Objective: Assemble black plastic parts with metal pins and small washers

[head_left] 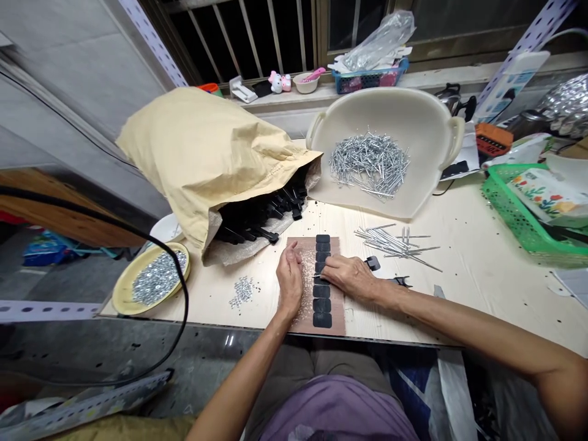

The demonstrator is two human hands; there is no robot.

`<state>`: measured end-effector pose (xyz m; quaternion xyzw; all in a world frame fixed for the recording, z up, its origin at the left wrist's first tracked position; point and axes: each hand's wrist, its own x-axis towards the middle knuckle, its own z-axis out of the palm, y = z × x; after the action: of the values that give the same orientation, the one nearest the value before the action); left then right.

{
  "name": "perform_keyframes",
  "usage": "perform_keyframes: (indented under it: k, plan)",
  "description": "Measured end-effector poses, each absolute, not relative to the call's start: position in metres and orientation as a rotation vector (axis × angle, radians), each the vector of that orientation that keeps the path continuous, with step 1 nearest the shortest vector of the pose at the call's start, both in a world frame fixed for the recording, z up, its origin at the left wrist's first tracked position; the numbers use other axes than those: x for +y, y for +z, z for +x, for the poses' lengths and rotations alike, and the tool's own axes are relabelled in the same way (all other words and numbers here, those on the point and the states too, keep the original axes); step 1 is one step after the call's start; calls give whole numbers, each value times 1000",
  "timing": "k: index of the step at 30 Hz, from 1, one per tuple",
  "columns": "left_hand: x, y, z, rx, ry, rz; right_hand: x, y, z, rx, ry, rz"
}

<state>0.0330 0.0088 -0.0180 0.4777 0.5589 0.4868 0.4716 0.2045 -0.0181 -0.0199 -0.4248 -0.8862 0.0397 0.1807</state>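
A brown board (pixel 305 318) lies near the front edge of the table, with a column of black rounded pieces (pixel 322 304) along it and pale crumbs to their left. My right hand (pixel 346 275) is closed over the middle of the column, and a thin metal pin (pixel 316 276) seems to stick out from its fingertips. At the board's left side rests my left hand (pixel 290 278), its fingers curled together; what they hold, if anything, is hidden. Loose metal pins (pixel 395 244) lie beyond my right hand. A black clip-like part (pixel 373 263) is beside its wrist.
A cream sack (pixel 215 153) lies open, spilling black plastic parts (pixel 280 205). Behind, a white basket (pixel 432 184) holds many metal pins. To the left are a yellow bowl (pixel 120 293) of small metal pieces and a small pile of them (pixel 243 291). A green basket (pixel 509 229) stands right.
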Motion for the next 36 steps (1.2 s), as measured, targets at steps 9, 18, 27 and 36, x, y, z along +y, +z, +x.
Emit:
perform_keyframes:
  k: [9, 18, 27, 36]
  plan:
    - [10, -24, 32, 1375, 1269, 1239, 27, -12, 227, -2344, 102, -1423]
    - [13, -29, 33, 1473, 1260, 1436, -25, -13, 222, -2567, 134, -1036]
    - [13, -27, 31, 1486, 1246, 1568, -69, -17, 249, -2352, -59, -1554]
    - [12, -27, 30, 1488, 1239, 1642, -113, 22, 291, -2156, 21, -1759]
